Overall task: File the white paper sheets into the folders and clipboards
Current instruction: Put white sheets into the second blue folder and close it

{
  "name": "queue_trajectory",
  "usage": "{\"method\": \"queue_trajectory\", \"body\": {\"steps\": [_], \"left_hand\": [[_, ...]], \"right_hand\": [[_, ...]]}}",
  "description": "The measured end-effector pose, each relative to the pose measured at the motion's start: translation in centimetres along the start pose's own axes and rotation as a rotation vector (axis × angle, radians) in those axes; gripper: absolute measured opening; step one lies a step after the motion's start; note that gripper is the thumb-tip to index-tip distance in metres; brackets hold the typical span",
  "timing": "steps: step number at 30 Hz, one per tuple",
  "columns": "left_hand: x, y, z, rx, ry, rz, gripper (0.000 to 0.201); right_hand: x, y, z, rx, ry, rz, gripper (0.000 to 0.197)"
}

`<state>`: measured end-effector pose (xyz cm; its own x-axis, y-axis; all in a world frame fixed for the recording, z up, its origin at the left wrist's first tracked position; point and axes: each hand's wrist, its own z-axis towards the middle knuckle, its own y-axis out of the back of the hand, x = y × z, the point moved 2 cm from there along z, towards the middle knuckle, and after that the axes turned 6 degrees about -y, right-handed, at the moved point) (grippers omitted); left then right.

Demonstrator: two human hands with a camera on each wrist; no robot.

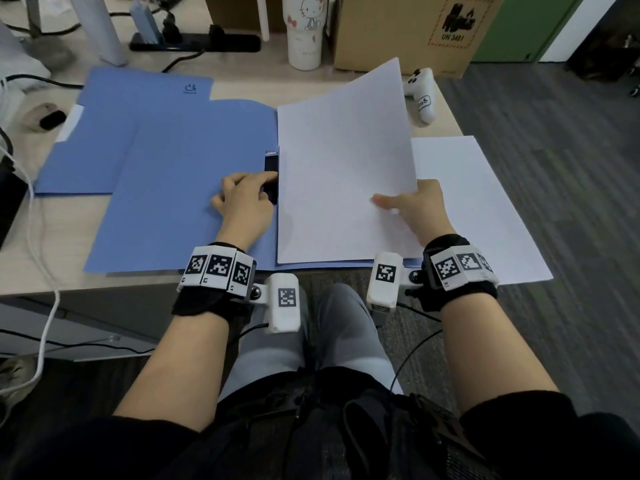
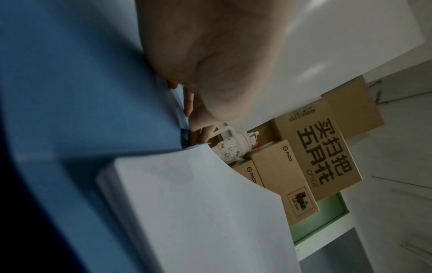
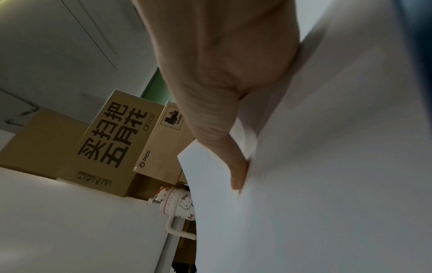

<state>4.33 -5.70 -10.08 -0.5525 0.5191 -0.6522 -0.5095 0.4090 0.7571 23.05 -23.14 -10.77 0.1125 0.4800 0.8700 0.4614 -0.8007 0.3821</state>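
On the desk (image 1: 145, 292) before us lies an open blue folder (image 1: 173, 188), its left flap spread flat and a black clip (image 1: 271, 168) standing along the spine. We hold a white sheet (image 1: 343, 168) in our right hand (image 1: 420, 209): the thumb lies on top of the sheet near its right edge, low on the page, and the fingers sit under it, so the paper is pinched between them. From that grip the sheet spreads up and to the left, over the folder's right half; its left edge meets the spine beside the clip, and its far right corner lifts off the desk and curls upward. The right wrist view shows the same thumb (image 3: 236, 166) pressed against the sheet (image 3: 327, 184).

Our left hand (image 1: 242, 202) rests on the folder's left flap, just beside the spine, fingers curled with their tips at the clip; whether they actually grip it we cannot tell. The left wrist view shows those fingers (image 2: 201, 133) at the folder's (image 2: 81, 92) edge, with the sheet (image 2: 198, 212) below.

Under the right hand, a second sheet (image 1: 485, 209) lies flat on the desk, overhanging its right edge. A second folder (image 1: 104, 116) lies under the first, farther left. Behind stand a cup (image 1: 304, 32), a box (image 1: 415, 29) and a white controller (image 1: 420, 95).
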Motion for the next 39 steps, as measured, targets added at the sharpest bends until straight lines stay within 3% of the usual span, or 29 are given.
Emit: {"method": "queue_trajectory", "body": {"steps": [5, 14, 19, 26, 28, 30, 32, 35, 39], "left_hand": [[0.4, -0.1, -0.1, 0.017, -0.002, -0.021, 0.055], [1.2, -0.8, 0.0, 0.072, -0.068, 0.009, 0.054], [0.5, -0.9, -0.1, 0.117, -0.128, 0.19, 0.048], [0.3, -1.2, 0.0, 0.194, -0.167, 0.334, 0.05], [0.3, -1.2, 0.0, 0.212, -0.178, 0.359, 0.05], [0.1, -1.2, 0.0, 0.228, -0.181, 0.373, 0.048], [0.1, -1.1, 0.1, 0.232, -0.183, 0.373, 0.046], [0.0, -0.9, 0.1, 0.234, -0.203, 0.361, 0.043], [-0.1, 0.0, -0.1, 0.254, -0.245, 0.333, 0.041]], "right_hand": [[0.0, 0.0, -0.2, 0.026, 0.005, -0.046, 0.027], [0.1, 0.0, -0.4, 0.015, 0.052, -0.123, 0.03], [0.5, -0.3, -1.0, -0.029, 0.091, -0.262, 0.049], [2.2, -0.6, -2.4, -0.152, 0.154, -0.533, 0.094], [2.6, -1.0, -2.7, -0.172, 0.173, -0.599, 0.098], [3.2, -1.7, -3.0, -0.178, 0.235, -0.643, 0.089], [3.7, -3.0, -3.4, -0.127, 0.346, -0.606, 0.068], [4.3, -5.9, -5.0, 0.154, 0.448, -0.372, 0.038], [5.2, -9.5, -7.5, 0.409, 0.506, -0.449, 0.034]]}}
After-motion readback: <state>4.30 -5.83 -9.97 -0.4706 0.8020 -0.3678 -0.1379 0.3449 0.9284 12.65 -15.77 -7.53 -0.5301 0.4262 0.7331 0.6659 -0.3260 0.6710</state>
